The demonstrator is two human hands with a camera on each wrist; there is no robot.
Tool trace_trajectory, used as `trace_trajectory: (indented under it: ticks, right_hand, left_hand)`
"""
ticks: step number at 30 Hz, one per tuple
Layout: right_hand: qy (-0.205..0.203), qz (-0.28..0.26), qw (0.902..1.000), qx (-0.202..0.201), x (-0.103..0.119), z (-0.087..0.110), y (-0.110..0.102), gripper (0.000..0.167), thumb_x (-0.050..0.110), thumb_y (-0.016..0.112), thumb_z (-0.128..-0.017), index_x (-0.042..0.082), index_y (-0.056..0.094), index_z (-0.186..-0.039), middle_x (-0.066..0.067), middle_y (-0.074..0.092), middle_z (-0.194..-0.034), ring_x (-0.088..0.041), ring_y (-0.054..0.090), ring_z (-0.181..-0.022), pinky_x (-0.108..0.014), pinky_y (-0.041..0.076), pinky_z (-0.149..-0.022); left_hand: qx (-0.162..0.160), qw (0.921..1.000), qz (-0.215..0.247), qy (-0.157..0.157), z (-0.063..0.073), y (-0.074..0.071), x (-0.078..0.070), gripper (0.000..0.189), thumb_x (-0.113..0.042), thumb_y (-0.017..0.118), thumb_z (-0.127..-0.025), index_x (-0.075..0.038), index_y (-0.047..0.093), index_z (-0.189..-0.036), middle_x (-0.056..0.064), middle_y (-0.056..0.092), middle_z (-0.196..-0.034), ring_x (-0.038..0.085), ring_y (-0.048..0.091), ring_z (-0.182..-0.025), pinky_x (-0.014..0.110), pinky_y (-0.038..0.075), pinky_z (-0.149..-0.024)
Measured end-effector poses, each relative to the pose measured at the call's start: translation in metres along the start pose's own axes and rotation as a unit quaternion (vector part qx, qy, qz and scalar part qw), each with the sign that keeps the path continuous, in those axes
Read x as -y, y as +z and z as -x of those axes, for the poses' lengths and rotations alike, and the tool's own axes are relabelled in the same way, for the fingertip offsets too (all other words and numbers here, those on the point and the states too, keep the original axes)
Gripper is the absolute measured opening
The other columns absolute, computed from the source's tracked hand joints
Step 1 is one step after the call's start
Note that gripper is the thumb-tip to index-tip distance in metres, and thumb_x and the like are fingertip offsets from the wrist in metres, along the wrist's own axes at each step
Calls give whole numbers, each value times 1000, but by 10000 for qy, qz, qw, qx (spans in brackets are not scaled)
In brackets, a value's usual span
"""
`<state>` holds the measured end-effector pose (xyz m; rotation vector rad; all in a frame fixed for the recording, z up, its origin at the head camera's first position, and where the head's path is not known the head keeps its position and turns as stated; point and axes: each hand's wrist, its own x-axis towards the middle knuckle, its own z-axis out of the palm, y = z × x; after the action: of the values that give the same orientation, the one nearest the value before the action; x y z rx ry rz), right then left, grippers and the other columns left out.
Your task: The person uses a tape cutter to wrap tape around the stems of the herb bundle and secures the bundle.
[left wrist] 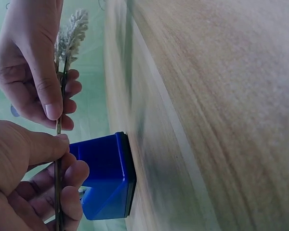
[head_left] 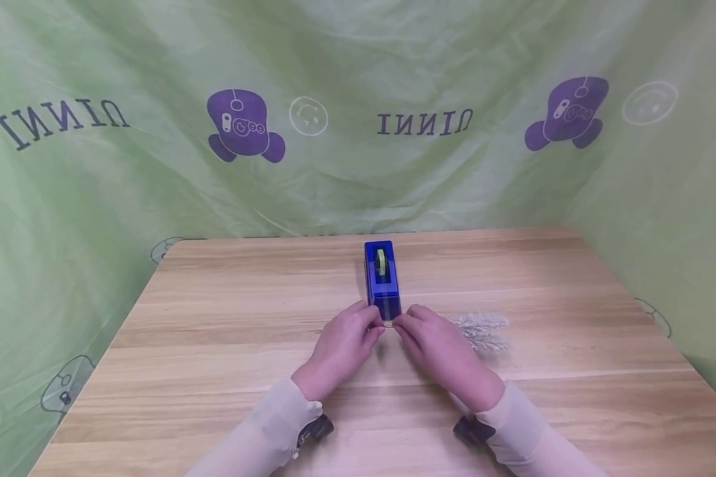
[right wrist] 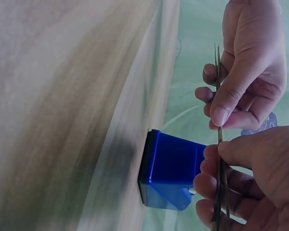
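Observation:
Thin dried grass stems with fluffy pale heads run crosswise between both hands, in front of a blue tape dispenser. My left hand pinches them between thumb and fingers toward their thin bare ends. Close beside it, my right hand pinches the same stems on the side of the fluffy heads. Only a short, paler bit of stem shows between the two thumbs. In the right wrist view the stems spread slightly apart beneath the right hand's fingers.
The dispenser stands just beyond the fingertips on the wooden table, with a yellowish tape roll in it. A green printed cloth hangs behind the table and along its sides. Dark wrist cameras sit under both sleeves.

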<state>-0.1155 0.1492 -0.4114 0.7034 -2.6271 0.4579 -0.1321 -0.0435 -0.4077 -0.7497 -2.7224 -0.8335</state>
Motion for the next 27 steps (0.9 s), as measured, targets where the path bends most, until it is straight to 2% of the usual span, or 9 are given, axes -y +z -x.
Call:
trace_trajectory:
  ticks: [6,10,13,21,27]
  right_hand:
    - [6,-84,9999,-116,-2,-1,1,7,10,77,-93,12,78,-100,4,70,-90,-11,65,-78,-28,58,-72]
    - [114,-193,9997,-97,-3,-2,1,7,10,77,-93,12,77,-100,3,71,-93,-12,67,-82,-30,60,-76]
    - [158,-243,9995,-97,-3,-2,1,7,11,77,-94,12,77,-101,3,71,-95,-12,68,-85,-31,61,-77]
    - [148,-261,9994,-175,-4,-3,3,6,11,77,-94,12,73,-99,4,69,-92,-10,63,-78,-28,58,-71]
    - [152,-240,9995,-140,-4,-4,4,6,12,77,-94,13,72,-98,4,71,-88,-9,64,-76,-26,56,-68]
  left_hand:
    - [-11,9999,134,-108,0,2,-1,10,-12,76,-95,-15,67,-91,-2,66,-93,13,62,-78,27,53,-69]
    - [-4,9992,295,-270,0,3,-1,6,-18,73,-98,-14,69,-95,-1,67,-93,12,61,-78,25,52,-69]
    - [10,9992,272,-280,-1,3,-1,10,-21,68,-102,-12,72,-97,-1,67,-92,11,59,-76,25,52,-68]
    - [116,9997,21,-192,-3,4,0,14,-19,66,-103,-10,73,-94,0,68,-87,9,53,-69,22,47,-63]
    - [9,9997,85,-226,-4,4,0,9,-17,69,-101,-11,74,-96,0,70,-91,10,59,-74,25,52,-69]
